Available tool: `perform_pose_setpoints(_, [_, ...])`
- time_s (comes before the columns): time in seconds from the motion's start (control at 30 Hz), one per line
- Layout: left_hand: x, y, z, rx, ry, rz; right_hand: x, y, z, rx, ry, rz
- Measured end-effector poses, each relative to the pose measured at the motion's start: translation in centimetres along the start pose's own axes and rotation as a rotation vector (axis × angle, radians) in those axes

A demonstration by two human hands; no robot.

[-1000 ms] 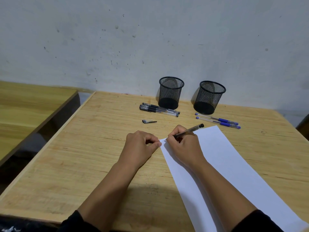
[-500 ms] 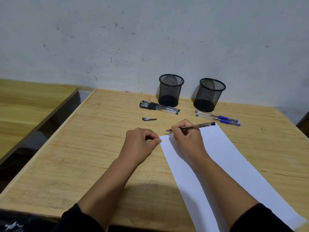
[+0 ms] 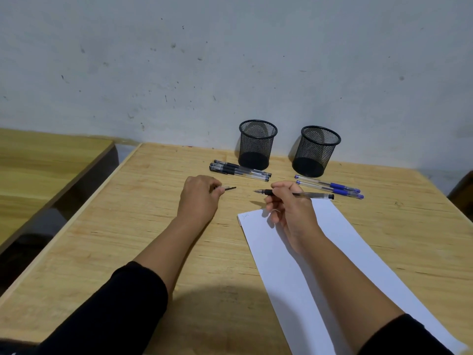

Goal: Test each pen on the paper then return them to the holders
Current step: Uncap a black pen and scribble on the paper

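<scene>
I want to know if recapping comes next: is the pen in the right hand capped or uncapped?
Uncapped. The pen in the right hand shows its bare tip, and the left hand pinches the cap.

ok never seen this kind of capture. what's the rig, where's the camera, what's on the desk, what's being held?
There is no machine here: a person works with two bare hands, and the one picture comes from a wide-angle camera on their head, looking forward and down.

On the wooden desk lies a white sheet of paper with a small scribble at its near-left corner. By the wall stand two empty black mesh holders, the left holder and the right holder. A bunch of black pens lies in front of the left one, and two blue pens in front of the right.

The right hand holds an uncapped black pen level above the desk, tip pointing left. The left hand pinches a small pen cap at the desk, so its grip is on the cap, probably to recap the pen.
</scene>
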State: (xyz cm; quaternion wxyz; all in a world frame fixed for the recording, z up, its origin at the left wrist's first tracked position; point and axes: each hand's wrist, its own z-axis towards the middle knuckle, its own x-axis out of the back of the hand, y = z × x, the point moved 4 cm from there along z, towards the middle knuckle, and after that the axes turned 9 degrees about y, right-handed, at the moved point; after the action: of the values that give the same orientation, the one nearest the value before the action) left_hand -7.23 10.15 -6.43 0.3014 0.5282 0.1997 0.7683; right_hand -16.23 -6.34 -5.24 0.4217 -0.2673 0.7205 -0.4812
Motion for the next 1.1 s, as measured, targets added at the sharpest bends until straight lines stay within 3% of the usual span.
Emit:
perform_pose_setpoints(0.37, [2.0, 3.7, -1.3, 0.033, -0.009, -0.483, -0.5, -3.1, 0.9, 0.193, -0.018, -0.134])
perform_pose_setpoints(1.1, [2.7, 6.9, -1.7, -0.073, -0.057, -0.507, -0.6, -4.2, 0.5, 0.242, -0.110, -0.139])
